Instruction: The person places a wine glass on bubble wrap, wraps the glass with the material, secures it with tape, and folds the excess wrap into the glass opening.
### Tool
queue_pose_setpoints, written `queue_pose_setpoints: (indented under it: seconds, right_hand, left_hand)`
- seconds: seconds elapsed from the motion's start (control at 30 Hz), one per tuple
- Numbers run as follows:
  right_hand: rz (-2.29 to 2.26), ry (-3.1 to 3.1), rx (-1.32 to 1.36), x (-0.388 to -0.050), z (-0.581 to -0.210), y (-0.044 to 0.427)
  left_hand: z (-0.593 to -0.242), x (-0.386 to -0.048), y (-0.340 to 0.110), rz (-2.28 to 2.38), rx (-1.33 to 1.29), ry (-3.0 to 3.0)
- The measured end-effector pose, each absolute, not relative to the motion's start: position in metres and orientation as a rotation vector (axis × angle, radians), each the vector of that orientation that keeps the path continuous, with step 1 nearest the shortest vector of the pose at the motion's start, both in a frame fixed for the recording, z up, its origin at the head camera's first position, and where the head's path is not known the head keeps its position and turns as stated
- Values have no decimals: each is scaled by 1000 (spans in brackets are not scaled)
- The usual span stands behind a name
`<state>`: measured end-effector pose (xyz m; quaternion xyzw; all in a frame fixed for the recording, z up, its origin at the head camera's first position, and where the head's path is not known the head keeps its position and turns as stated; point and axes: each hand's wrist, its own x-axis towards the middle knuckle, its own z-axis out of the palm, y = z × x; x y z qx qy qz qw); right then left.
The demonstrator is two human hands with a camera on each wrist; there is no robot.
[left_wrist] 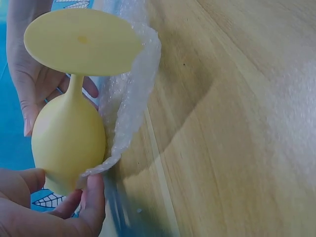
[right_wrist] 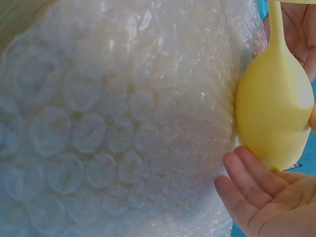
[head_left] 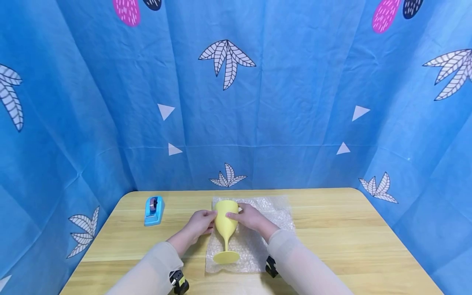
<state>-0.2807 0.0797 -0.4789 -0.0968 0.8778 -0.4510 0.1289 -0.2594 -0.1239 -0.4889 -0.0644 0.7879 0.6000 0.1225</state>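
A yellow goblet (head_left: pixel 225 223) lies on a sheet of bubble wrap (head_left: pixel 254 254), its foot towards me and its cup away from me. My left hand (head_left: pixel 200 224) is at the left of the cup. In the left wrist view its fingertips (left_wrist: pixel 94 190) pinch the edge of the bubble wrap (left_wrist: pixel 133 94) close against the cup. From the right side, my right hand (head_left: pixel 252 217) holds the cup, with the thumb across its front. In the right wrist view the right fingers (right_wrist: pixel 252 177) reach beside the cup, over the wrap.
A blue tape dispenser (head_left: pixel 153 211) with a roll in it stands on the wooden table (head_left: pixel 343 233), at the far left. Behind the table and along both sides hangs a blue patterned curtain (head_left: pixel 302 102). Bubble wrap extends to the right beneath my right forearm.
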Motion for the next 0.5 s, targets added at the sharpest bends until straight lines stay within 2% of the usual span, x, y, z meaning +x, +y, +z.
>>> queue_pose_setpoints:
  seconds: [0.5]
  right_hand:
    - [-1378,2660,-175,-283,-474,87]
  left_hand:
    - [-487,-259,-112,1830,-165,2390]
